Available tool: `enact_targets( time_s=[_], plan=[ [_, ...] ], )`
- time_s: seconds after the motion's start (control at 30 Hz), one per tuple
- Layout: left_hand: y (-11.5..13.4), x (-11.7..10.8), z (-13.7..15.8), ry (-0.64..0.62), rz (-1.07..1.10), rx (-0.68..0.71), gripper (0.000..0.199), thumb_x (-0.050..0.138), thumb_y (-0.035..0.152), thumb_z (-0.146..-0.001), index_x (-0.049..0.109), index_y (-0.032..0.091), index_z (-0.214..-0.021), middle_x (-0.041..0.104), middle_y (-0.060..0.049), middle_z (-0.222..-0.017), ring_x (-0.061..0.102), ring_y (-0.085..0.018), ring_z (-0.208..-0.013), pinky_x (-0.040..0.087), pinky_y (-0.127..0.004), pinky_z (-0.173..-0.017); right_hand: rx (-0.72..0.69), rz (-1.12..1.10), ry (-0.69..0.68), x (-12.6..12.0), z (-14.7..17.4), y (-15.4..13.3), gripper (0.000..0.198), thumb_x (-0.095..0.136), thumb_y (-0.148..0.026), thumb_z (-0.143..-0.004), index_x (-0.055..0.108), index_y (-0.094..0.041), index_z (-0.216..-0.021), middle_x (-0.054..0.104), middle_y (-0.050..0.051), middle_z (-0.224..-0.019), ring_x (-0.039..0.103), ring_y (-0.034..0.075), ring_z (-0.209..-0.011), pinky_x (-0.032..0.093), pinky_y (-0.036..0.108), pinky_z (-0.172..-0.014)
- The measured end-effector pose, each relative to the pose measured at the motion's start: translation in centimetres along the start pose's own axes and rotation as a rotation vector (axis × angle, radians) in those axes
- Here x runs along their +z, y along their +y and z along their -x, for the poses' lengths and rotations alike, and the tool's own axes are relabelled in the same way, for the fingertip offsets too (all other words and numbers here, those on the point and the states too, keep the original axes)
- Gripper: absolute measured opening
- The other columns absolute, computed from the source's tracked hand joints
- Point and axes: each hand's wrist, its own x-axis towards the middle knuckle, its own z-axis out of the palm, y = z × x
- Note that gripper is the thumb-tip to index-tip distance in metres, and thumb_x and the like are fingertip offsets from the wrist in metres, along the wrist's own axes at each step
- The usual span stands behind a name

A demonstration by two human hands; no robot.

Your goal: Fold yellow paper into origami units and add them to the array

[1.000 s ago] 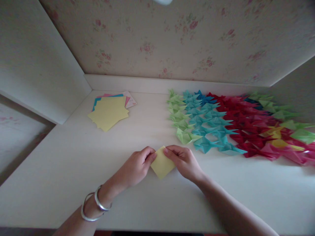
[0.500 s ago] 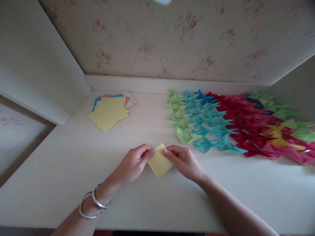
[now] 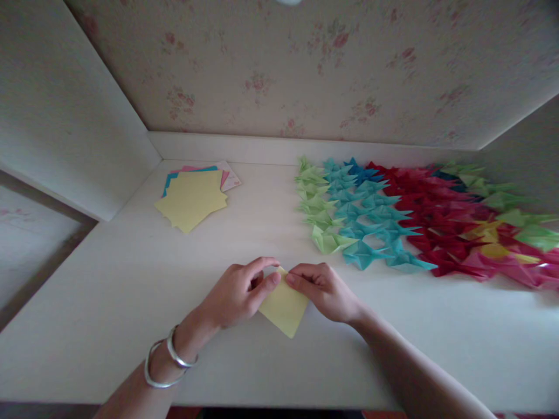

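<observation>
R hand (image 3: 325, 293) pinches yel. paper (image 3: 286, 308) nr its top corner, btwn both hands, over counter (image 3: 244, 366). L hand (image 3: 238, 294) at paper's edge, fingers a bit apart; can't tell if gripping. Yel. sheets (image 3: 192, 198) back L, folded pcs (image 3: 362, 255) R.

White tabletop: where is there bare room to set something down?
Bare tabletop lies between the paper stack and folded figures, between the stack and the left hand, and between the figures and the right forearm. Crowded: the far right, under the figures, and the middle, where the right hand pinches the yellow sheet.
</observation>
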Motion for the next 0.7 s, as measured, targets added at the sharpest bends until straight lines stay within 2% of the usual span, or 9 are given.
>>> enact_targets(
  time_s=[0.13,0.23,0.33,0.43,0.57,0.7],
  plan=[
    [0.4,-0.2,0.2,-0.04,-0.039,0.098,0.028,0.046,0.036,-0.099,0.066,0.019,-0.091,0.056,0.004,-0.061,0.049,-0.01,-0.054,0.033,-0.021,-0.052,-0.005,-0.007,-0.127,0.2,0.2,0.1,0.04,0.051,-0.045,-0.096,0.064,-0.014,-0.074,0.048,-0.003,-0.061,0.04,0.009,-0.055,0.03,0.021,-0.049],
    [0.4,-0.3,0.3,-0.025,0.03,0.073,0.031,0.046,0.035,-0.099,0.062,0.018,-0.08,0.056,0.004,-0.064,0.049,-0.01,-0.058,0.035,-0.02,-0.053,0.031,-0.04,-0.128,0.2,0.1,0.2,0.039,0.052,-0.047,-0.095,0.064,-0.015,-0.076,0.053,-0.002,-0.062,0.046,0.01,-0.055,0.034,0.021,-0.05],
    [0.3,-0.5,0.4,0.018,0.098,0.004,0.032,0.045,0.039,-0.099,0.06,0.018,-0.079,0.052,0.004,-0.061,0.047,-0.01,-0.056,0.034,-0.02,-0.051,0.091,-0.066,-0.116,-0.2,0.1,0.0,0.041,0.05,-0.05,-0.096,0.062,-0.016,-0.076,0.059,-0.001,-0.06,0.053,0.011,-0.053,0.039,0.021,-0.051],
    [0.1,-0.6,0.5,0.073,0.16,-0.033,0.032,0.047,0.041,-0.098,0.061,0.017,-0.081,0.05,0.005,-0.061,0.046,-0.01,-0.056,0.034,-0.02,-0.05,0.071,-0.002,-0.097,-0.7,0.1,-0.2,0.044,0.049,-0.05,-0.096,0.058,-0.017,-0.069,0.059,-0.002,-0.054,0.049,0.01,-0.049,0.038,0.021,-0.051],
    [0.0,-0.5,0.2,0.149,0.235,-0.079,0.031,0.049,0.042,-0.097,0.061,0.018,-0.081,0.053,0.004,-0.063,0.047,-0.011,-0.057,0.036,-0.019,-0.05,0.04,0.003,-0.021,-1.1,-0.1,-0.4,0.046,0.048,-0.048,-0.097,0.056,-0.018,-0.063,0.059,-0.001,-0.056,0.049,0.01,-0.051,0.038,0.022,-0.053],
    [-0.3,-0.4,0.1,0.122,0.407,-0.119,0.029,0.051,0.043,-0.096,0.065,0.018,-0.095,0.06,0.002,-0.069,0.054,-0.012,-0.061,0.042,-0.019,-0.053,0.048,-0.063,0.063,-1.1,-0.3,-0.2,0.045,0.05,-0.048,-0.096,0.056,-0.018,-0.063,0.06,-0.001,-0.056,0.051,0.011,-0.053,0.038,0.023,-0.055]
  ],
)
